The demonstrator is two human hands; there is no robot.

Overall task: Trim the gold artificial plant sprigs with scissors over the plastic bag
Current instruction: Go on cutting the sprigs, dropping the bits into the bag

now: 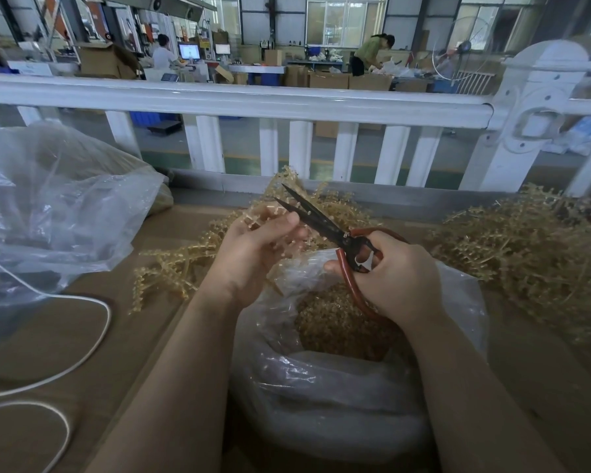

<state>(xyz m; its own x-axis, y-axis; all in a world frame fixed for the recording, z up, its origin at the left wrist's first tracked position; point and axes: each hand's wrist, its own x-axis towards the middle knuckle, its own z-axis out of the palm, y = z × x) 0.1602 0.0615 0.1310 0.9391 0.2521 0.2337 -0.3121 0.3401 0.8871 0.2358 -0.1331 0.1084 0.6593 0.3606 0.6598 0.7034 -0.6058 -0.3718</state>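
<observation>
Over the open bag [372, 380], a gold sprig [270, 208] is pinched in the curled fingers of the left hand [256, 254], while the scissors [325, 227] are gripped by their red handles in the right hand [394, 278], the blades parted around the sprig's tip. The cut would best be made with the sprig held taut and kept above the bag's mouth, so that trimmings are caught inside. No brand, label or writing can be read.

The lower scissors [338, 240] handle loop is hidden behind the right hand [393, 278]; the large bag [48, 206] is cropped at left.
</observation>
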